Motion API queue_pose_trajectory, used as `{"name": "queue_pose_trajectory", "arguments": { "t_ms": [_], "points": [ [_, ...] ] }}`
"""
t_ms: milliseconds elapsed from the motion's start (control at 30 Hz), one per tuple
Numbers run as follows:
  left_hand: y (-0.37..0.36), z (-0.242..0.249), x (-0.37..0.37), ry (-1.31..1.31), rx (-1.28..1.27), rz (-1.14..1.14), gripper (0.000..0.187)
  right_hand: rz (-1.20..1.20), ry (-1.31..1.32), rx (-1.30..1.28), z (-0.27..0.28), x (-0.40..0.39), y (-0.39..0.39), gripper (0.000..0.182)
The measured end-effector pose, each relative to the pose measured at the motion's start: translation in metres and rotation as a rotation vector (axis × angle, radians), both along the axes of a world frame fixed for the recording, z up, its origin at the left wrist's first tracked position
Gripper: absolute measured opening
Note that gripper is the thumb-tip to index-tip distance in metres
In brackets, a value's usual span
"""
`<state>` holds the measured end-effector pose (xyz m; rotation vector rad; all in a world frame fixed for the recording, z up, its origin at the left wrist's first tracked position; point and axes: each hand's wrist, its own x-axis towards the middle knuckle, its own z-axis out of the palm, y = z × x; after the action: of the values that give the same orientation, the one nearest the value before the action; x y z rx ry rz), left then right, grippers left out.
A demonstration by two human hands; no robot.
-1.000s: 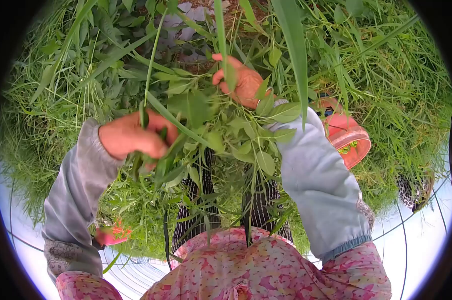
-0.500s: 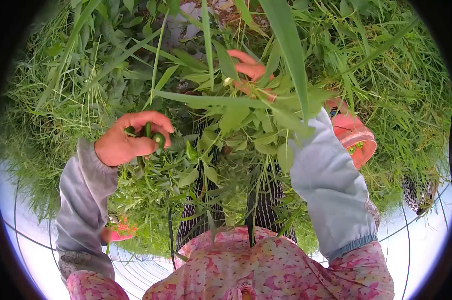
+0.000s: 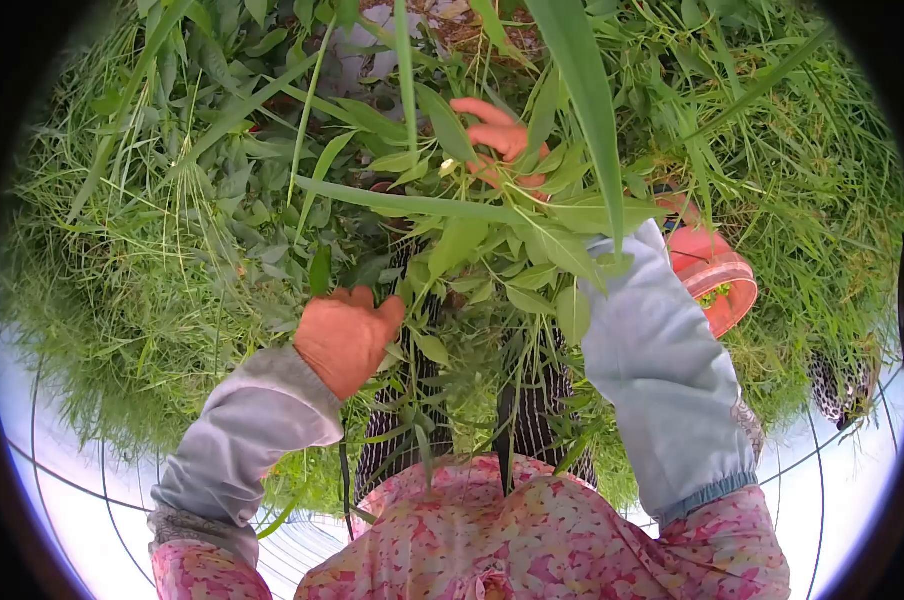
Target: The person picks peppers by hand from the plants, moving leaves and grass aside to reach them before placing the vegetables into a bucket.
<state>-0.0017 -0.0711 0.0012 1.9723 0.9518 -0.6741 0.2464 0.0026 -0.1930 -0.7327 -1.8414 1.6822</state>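
Observation:
My left hand (image 3: pixel 350 335) is closed, with its back toward me and its fingertips among the leaves. A dark green pepper (image 3: pixel 319 270) sticks up just beyond its knuckles; any other peppers in the palm are hidden. Higher up and to the right, my right hand (image 3: pixel 507 140) is partly covered by leaves. Its fingers are bent around a stem of the leafy pepper plant (image 3: pixel 542 240), which spreads in front of my right wrist. A small pale flower (image 3: pixel 447 167) shows on this plant, left of the right hand.
A red-orange bucket (image 3: pixel 712 280) with some green inside lies tilted beside my right sleeve. Long grass blades (image 3: pixel 582 110) cross the view close to me. Tall weeds stand on both sides. My striped trouser legs (image 3: pixel 402 400) are below, and a dark patterned item (image 3: pixel 840 390) is at far right.
My left hand has moved right and slightly down, turning so that its back now faces me; the peppers in its fingers are mostly hidden. My right hand has hardly moved.

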Motion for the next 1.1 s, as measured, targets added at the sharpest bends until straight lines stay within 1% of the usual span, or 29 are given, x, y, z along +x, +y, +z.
{"name": "queue_pose_trajectory", "arguments": {
  "t_ms": [67, 133, 233, 267, 333, 367, 433, 467, 533, 567, 600, 667, 700, 767, 800, 900, 933, 1000, 1033, 1100],
  "points": [
    [-0.008, 0.007, -0.001, -0.004, -0.105, 0.109, 0.026, 0.005, -0.029, -0.060, 0.002, -0.001, -0.005, 0.012],
    [-0.013, 0.017, -0.003, -0.028, -0.200, 0.249, 0.021, -0.059, -0.167, -0.187, 0.012, -0.005, -0.012, 0.013],
    [-0.021, 0.037, -0.004, -0.076, -0.585, 0.834, 0.019, -0.199, -0.077, -0.133, 0.019, -0.025, -0.022, 0.020],
    [-0.025, 0.039, -0.004, -0.089, -0.484, 0.786, 0.018, -0.220, 0.053, -0.533, 0.028, -0.028, -0.024, 0.028],
    [-0.014, 0.049, -0.004, -0.027, -0.566, 0.809, 0.019, -0.195, 0.101, -0.595, 0.022, -0.027, -0.024, 0.029],
    [-0.011, 0.053, -0.004, 0.004, -0.607, 0.819, 0.020, -0.193, 0.114, -0.600, 0.018, -0.025, -0.024, 0.033],
    [-0.026, 0.068, -0.005, -0.135, -0.776, 0.708, 0.017, -0.190, 0.140, -0.609, 0.009, -0.021, -0.024, 0.040],
    [-0.031, 0.072, -0.005, -0.203, -0.859, 0.649, 0.016, -0.224, 0.115, -0.646, 0.003, -0.013, -0.020, 0.041],
    [-0.045, 0.058, -0.016, -0.195, -0.683, 0.998, 0.012, -0.093, -0.173, -0.305, 0.025, -0.001, -0.002, 0.048],
    [-0.050, 0.054, -0.024, -0.187, -0.591, 1.166, 0.010, -0.032, 0.271, -0.662, 0.000, 0.001, -0.013, 0.046],
    [-0.031, 0.043, -0.034, -0.169, -0.575, 1.312, 0.008, 0.047, 0.728, -0.996, -0.049, 0.001, -0.025, 0.044],
    [-0.005, 0.016, -0.043, -0.201, -0.473, 1.308, 0.013, 0.142, 1.083, -1.252, -0.075, 0.000, -0.015, 0.050],
    [0.004, 0.004, -0.033, -0.178, -0.294, 1.160, 0.014, 0.128, 0.978, -1.202, -0.069, 0.003, -0.011, 0.058],
    [0.014, -0.023, -0.003, -0.170, 0.005, 0.869, 0.019, 0.091, 0.603, -0.841, -0.047, 0.002, -0.003, 0.066],
    [0.014, -0.038, 0.009, -0.186, 0.131, 0.735, 0.023, 0.071, 0.331, -0.525, -0.029, 0.002, 0.000, 0.064],
    [0.005, -0.078, 0.034, -0.207, 0.195, 0.474, 0.028, -0.085, 0.420, -0.473, -0.035, -0.009, -0.009, 0.061],
    [0.002, -0.085, 0.037, -0.155, 0.159, 0.413, 0.026, -0.044, 0.717, -0.891, -0.028, -0.009, -0.012, 0.061],
    [0.000, -0.100, 0.048, -0.070, 0.100, 0.283, 0.024, -0.196, 0.396, -0.810, -0.012, -0.009, -0.017, 0.033],
    [-0.003, -0.107, 0.051, -0.143, 0.164, 0.313, 0.023, -0.254, 0.233, -0.783, 0.000, -0.010, -0.017, 0.023],
    [-0.009, -0.120, 0.048, -0.287, 0.295, 0.373, 0.021, -0.220, -0.176, -0.147, 0.021, -0.010, -0.011, 0.023]
  ]
}}
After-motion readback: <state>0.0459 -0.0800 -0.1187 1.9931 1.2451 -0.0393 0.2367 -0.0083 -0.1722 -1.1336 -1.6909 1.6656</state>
